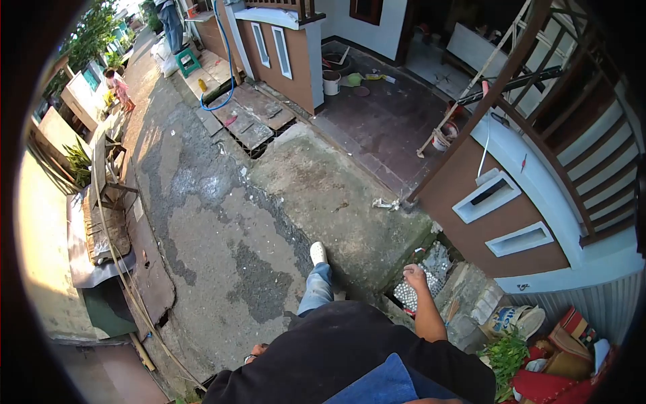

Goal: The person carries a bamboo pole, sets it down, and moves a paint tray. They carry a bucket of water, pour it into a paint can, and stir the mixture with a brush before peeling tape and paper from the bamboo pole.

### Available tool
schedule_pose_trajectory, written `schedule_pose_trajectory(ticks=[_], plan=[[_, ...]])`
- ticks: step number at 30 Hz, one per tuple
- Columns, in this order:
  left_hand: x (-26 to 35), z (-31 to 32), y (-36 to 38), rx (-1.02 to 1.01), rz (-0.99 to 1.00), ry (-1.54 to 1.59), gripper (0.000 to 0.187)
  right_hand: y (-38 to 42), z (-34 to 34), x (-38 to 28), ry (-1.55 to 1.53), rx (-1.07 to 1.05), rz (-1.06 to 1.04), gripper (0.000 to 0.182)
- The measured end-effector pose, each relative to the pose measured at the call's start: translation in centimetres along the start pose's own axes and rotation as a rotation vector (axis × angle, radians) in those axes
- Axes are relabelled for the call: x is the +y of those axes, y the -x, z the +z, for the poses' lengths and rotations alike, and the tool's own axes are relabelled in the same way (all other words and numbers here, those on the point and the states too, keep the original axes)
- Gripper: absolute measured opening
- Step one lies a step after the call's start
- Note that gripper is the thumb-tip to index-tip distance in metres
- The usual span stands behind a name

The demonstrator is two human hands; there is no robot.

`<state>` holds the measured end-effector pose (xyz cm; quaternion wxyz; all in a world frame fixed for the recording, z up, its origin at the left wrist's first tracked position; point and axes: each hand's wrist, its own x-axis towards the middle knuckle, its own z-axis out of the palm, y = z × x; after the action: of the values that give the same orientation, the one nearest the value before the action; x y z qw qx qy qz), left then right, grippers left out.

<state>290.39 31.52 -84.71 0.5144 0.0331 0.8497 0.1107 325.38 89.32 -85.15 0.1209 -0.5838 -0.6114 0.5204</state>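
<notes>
My right hand (414, 276) hangs out to my right, above a gutter opening by the porch. Its fingers look curled in, and nothing shows in them. Beneath it, a patch of small pale round shapes (406, 296) fills part of the gutter; I cannot make out what they are. Only a sliver of my left hand (256, 351) shows beside my black shirt (336, 357), with something dark at the wrist. The left fingers are mostly hidden. One white shoe (318, 254) is forward on the concrete ramp's edge.
A patched lane (222, 229) runs ahead, with a wooden bench (111, 175) at left. On the right lie a tiled porch (363, 114) with buckets, a brown wall (471, 222), and a plant (505, 357) beside sacks. A person (171, 30) stands near a green stool (188, 62); another person (120, 89) is farther left.
</notes>
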Motion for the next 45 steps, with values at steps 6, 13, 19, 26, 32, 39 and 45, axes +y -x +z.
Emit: schedule_pose_trajectory(ticks=[6,13,19,26,32,39,45], plan=[[32.5,-16.1,-12.6,0.019,0.079,-0.135,0.033,-11.9,2.9,-3.8,0.029,-0.303,0.436,0.02],[75.6,-35.1,-25.1,0.358,0.799,0.147,0.043,-27.2,0.9,-13.0,0.148,-0.304,0.592,0.014],[95.5,-35.2,-29.8,0.144,0.484,0.549,0.04,-57.1,-1.4,-14.7,-0.102,-0.346,0.545,0.015],[119.3,-34.4,-38.9,-0.102,0.596,0.078,0.058,-83.1,-9.2,-48.7,-0.097,-0.007,0.054,0.024],[141.6,-36.6,-53.8,0.053,0.714,-0.27,0.054,-95.2,-7.4,-50.6,-0.223,-0.055,0.188,0.023],[167.5,-41.5,-61.1,0.197,0.877,-0.373,0.05,-99.9,-9.8,-58.4,-0.061,-0.136,0.503,0.028],[175.5,-43.1,-68.0,0.192,0.609,-0.165,0.048,-108.6,-12.2,-59.8,-0.071,-0.204,0.588,0.031]])
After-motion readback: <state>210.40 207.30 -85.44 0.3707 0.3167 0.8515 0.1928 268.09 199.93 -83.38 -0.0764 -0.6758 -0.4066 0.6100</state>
